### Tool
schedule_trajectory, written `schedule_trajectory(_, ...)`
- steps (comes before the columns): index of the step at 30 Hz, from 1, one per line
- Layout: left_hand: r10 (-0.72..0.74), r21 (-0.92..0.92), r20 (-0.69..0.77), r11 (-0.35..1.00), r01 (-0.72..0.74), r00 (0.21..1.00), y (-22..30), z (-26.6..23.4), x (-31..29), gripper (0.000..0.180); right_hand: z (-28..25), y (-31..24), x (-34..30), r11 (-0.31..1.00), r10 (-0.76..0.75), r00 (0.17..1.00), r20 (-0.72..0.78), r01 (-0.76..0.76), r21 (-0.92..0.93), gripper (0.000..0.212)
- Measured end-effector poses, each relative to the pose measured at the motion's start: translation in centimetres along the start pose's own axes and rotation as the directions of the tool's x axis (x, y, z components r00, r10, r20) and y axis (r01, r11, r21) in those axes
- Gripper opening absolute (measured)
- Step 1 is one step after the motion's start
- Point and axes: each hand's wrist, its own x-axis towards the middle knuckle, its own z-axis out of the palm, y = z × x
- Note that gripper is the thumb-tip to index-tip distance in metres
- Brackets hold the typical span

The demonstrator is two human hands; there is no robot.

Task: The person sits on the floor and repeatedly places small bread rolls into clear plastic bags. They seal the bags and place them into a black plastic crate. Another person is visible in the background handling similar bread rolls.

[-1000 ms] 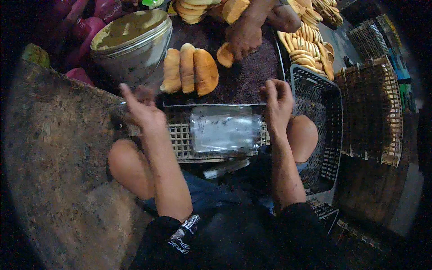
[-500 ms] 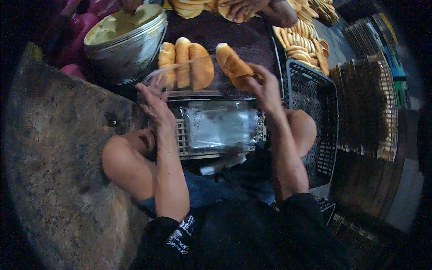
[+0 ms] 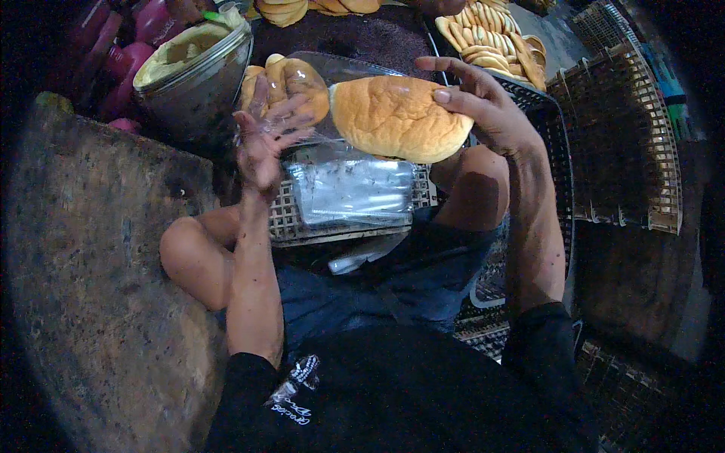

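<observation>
My right hand point(image 3: 495, 106) grips a golden bread roll point(image 3: 400, 117) at its right end, thumb on top. The roll lies against or partly inside a clear plastic bag point(image 3: 325, 72); the glare hides exactly how far. My left hand point(image 3: 264, 147) holds the bag's left side, its fingers spread against the film. Behind the bag, several rolls point(image 3: 276, 72) rest on the dark tray. Below my hands, a stack of clear plastic bags point(image 3: 351, 189) lies on a light plastic crate point(image 3: 291, 223) between my legs.
A metal bucket point(image 3: 192, 83) with pale yellow cream stands at the back left, beside a worn wooden board point(image 3: 106, 249). More bread point(image 3: 491, 38) is piled at the back right. A black crate point(image 3: 559, 121) and stacked lattice crates point(image 3: 619, 143) stand on the right.
My right hand has brought the roll down to the bag and turned it broadside. My left fingers have spread in the film. The other person's hand at the back has mostly left view.
</observation>
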Motion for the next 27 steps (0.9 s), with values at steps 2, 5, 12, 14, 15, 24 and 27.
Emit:
schedule_trajectory(2, -0.040, -0.126, 0.015, 0.991, 0.041, 0.999, -0.2, 1.5, -0.3, 0.082, 1.7, 0.9, 0.4, 0.993, 0.095, 0.992, -0.081, -0.089, 0.075, 0.060)
schedule_trajectory(5, -0.093, -0.192, -0.011, 0.977, 0.089, 0.996, -1.0, 2.9, -0.4, 0.069, 3.6, 1.3, 0.7, 0.995, 0.022, 0.995, -0.094, -0.013, 0.095, 0.061)
schedule_trajectory(12, -0.248, -0.537, -0.142, 0.833, 0.136, 0.958, -0.1, 2.2, 0.3, 0.052, 5.6, 0.3, 1.8, 0.995, 0.056, 0.961, -0.269, -0.033, 0.089, 0.054)
schedule_trajectory(14, -0.234, -0.489, -0.160, 0.863, 0.128, 0.959, 0.5, 2.8, 0.4, 0.051, 6.0, 0.4, 2.3, 0.995, 0.039, 0.985, -0.171, -0.023, 0.098, 0.060)
schedule_trajectory(15, -0.296, -0.450, -0.200, 0.874, 0.181, 0.934, 0.7, 3.4, 0.5, 0.051, 6.1, 0.5, 2.5, 0.998, 0.017, 0.974, -0.225, -0.003, 0.058, 0.059)
schedule_trajectory(24, -0.056, -0.276, -0.138, 0.961, 0.016, 0.989, 2.2, 6.7, -1.4, 0.065, 8.1, 1.5, 3.1, 0.989, -0.147, 0.836, -0.528, 0.138, -0.057, 0.057)
schedule_trajectory(27, 0.163, -0.190, -0.273, 0.957, -0.220, 0.948, 2.6, 7.6, -1.4, 0.065, 8.9, 1.3, 2.7, 0.951, -0.296, 0.741, -0.603, 0.169, -0.259, 0.051)
